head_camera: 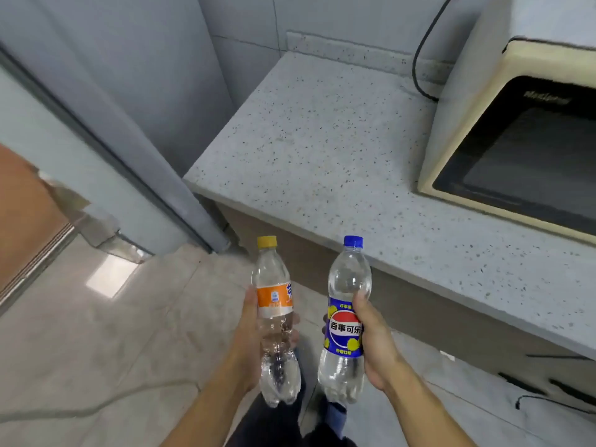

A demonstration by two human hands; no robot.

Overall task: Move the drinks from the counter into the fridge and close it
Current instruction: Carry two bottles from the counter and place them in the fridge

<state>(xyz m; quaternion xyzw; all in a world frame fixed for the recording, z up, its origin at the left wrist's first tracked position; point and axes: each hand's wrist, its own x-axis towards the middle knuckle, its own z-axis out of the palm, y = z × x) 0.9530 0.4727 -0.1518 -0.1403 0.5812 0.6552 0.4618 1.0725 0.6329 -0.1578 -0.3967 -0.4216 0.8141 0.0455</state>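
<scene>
My left hand (250, 333) grips the clear orange-labelled plastic bottle (275, 321); my right hand (374, 343), at three o'clock, grips the clear blue-labelled plastic bottle (345, 321) (both upright).

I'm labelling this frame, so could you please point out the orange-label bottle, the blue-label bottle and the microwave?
orange-label bottle (274, 300): head view, on its label.
blue-label bottle (343, 330): head view, on its label.
microwave (529, 156): head view, on its dark door.

Both forearms bare, no sleeves/watch vis.; dark trousers (274, 424) and blue shoe (333, 414) below.
</scene>
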